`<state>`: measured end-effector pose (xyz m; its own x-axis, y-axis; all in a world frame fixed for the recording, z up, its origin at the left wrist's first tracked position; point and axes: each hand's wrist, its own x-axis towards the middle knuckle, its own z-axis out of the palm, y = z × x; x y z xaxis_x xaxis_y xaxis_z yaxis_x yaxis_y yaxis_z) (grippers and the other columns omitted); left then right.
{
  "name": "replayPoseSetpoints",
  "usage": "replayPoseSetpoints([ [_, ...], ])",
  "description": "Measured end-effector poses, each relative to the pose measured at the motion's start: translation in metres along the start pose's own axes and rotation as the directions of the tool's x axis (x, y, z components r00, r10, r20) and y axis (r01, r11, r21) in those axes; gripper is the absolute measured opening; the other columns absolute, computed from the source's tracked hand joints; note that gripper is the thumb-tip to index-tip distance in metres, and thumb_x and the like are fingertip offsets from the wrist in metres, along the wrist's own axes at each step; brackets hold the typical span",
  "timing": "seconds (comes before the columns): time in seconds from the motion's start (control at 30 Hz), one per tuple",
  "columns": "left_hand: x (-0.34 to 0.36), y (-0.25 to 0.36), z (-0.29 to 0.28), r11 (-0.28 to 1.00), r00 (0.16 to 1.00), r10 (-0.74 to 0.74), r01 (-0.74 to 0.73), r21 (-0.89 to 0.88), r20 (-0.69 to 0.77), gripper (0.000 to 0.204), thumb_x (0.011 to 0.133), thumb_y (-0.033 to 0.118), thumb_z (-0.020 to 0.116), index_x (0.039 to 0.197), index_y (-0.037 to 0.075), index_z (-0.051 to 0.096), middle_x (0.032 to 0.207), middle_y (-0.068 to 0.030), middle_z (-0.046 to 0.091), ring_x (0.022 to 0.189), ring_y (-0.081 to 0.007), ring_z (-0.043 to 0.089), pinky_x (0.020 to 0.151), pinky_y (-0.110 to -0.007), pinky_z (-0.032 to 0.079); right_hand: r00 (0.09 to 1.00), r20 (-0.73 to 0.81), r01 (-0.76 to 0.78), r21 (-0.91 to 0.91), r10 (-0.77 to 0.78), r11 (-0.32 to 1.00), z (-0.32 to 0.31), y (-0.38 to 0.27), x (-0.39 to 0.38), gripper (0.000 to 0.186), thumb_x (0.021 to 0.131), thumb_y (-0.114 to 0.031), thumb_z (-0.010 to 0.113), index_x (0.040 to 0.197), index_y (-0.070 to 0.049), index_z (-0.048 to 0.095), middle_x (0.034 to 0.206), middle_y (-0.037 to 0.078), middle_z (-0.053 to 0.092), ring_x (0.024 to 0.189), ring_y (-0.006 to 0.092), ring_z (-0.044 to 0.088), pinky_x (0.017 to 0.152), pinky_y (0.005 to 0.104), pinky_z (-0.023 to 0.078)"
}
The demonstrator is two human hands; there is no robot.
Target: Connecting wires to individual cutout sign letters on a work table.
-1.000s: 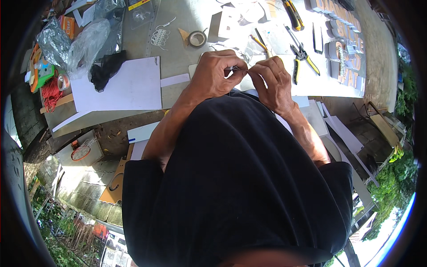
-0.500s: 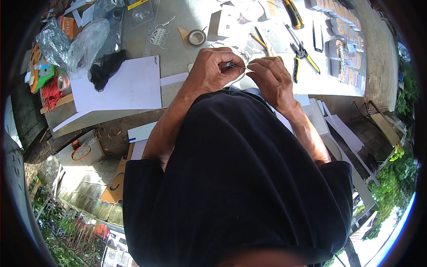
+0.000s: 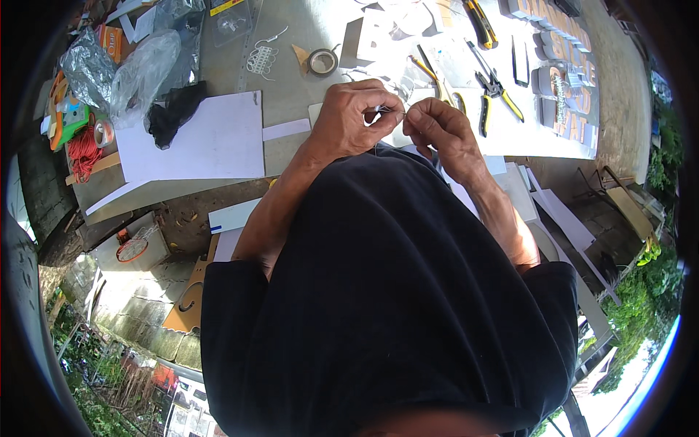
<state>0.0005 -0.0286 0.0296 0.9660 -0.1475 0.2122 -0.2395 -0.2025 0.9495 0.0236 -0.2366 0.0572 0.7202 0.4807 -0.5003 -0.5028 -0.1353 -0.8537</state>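
My left hand point(image 3: 357, 116) and my right hand point(image 3: 437, 131) meet over the near edge of the workbench point(image 3: 291, 80), fingertips almost touching. Between them they pinch a very small pale piece with a thin wire point(image 3: 389, 111); what it is stays too small to tell. Both hands are closed in a pinch grip. My black shirt hides the bench edge below the hands.
A white sheet point(image 3: 196, 138) lies to the left, with a black cloth point(image 3: 175, 113) and clear plastic bags point(image 3: 138, 65). A tape roll point(image 3: 322, 61), yellow-handled pliers point(image 3: 495, 91) and cutters point(image 3: 480, 22) lie beyond the hands. Block letters point(image 3: 561, 80) sit at right.
Both hands have stayed in place over the bench edge; the fingers shifted slightly around the small piece.
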Motion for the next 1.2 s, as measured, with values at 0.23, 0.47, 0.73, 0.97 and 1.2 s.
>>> replayPoseSetpoints([
  [0.23, 0.001, 0.005, -0.008, 0.988, 0.988, -0.143, 0.146, -0.042, 0.061, 0.008, 0.08, 0.004, 0.077, 0.088, 0.002, 0.075, 0.077, -0.0023, 0.068, 0.057, -0.0066, 0.046, 0.053, -0.025, 0.035, 0.553, 0.236, 0.619, -0.759, -0.799, 0.204, -0.001, 0.012, 0.009, 0.027, 0.083, -0.004, 0.077, 0.108, -0.002, 0.066, 0.099, 0.01, 0.07, 0.079, 0.0245, 0.067, 0.066, 0.0338, 0.056],
  [0.47, 0.001, 0.006, -0.006, 0.992, 0.988, -0.128, 0.128, -0.003, 0.081, 0.009, 0.08, 0.002, 0.077, 0.089, 0.001, 0.075, 0.079, -0.0036, 0.069, 0.061, -0.0075, 0.053, 0.053, -0.024, 0.04, 0.432, 0.348, 0.653, -0.757, -0.832, 0.022, -0.002, 0.016, 0.013, 0.017, 0.082, 0.003, 0.075, 0.096, -0.001, 0.067, 0.087, 0.013, 0.068, 0.074, 0.0265, 0.067, 0.061, 0.036, 0.055],
  [0.73, 0.002, 0.001, -0.004, 0.999, 0.999, 0.033, -0.033, 0.015, 0.023, 0.01, 0.08, 0.001, 0.076, 0.09, 0.002, 0.075, 0.08, -0.0036, 0.07, 0.062, -0.008, 0.058, 0.054, -0.024, 0.043, 0.998, 0.033, -0.065, 0.118, 0.061, 0.991, 0.002, -0.002, -0.002, 0.023, 0.098, -0.025, 0.067, 0.099, -0.002, 0.064, 0.082, 0.003, 0.065, 0.067, 0.0087, 0.058, 0.052, 0.0227, 0.043],
  [0.97, 0.001, 0.003, -0.008, 0.984, 0.983, -0.163, 0.168, -0.055, 0.088, 0.008, 0.08, 0.003, 0.077, 0.088, 0.002, 0.075, 0.078, -0.002, 0.069, 0.059, -0.0058, 0.048, 0.053, -0.024, 0.036, 0.592, 0.168, 0.582, -0.765, -0.788, 0.274, 0.002, 0.019, 0.006, 0.032, 0.081, 0.001, 0.078, 0.108, -0.004, 0.063, 0.095, 0.009, 0.069, 0.079, 0.0234, 0.068, 0.064, 0.0337, 0.056],
  [1.2, 0.0, 0.005, -0.009, 0.983, 0.981, -0.173, 0.177, -0.044, 0.084, 0.008, 0.08, 0.003, 0.077, 0.087, 0.002, 0.075, 0.078, -0.0023, 0.068, 0.059, -0.0054, 0.049, 0.053, -0.024, 0.037, 0.459, 0.323, 0.632, -0.773, -0.828, 0.049, 0.001, 0.019, 0.015, 0.015, 0.085, -0.002, 0.074, 0.098, -0.001, 0.065, 0.087, 0.009, 0.068, 0.073, 0.0219, 0.067, 0.06, 0.0321, 0.054],
])
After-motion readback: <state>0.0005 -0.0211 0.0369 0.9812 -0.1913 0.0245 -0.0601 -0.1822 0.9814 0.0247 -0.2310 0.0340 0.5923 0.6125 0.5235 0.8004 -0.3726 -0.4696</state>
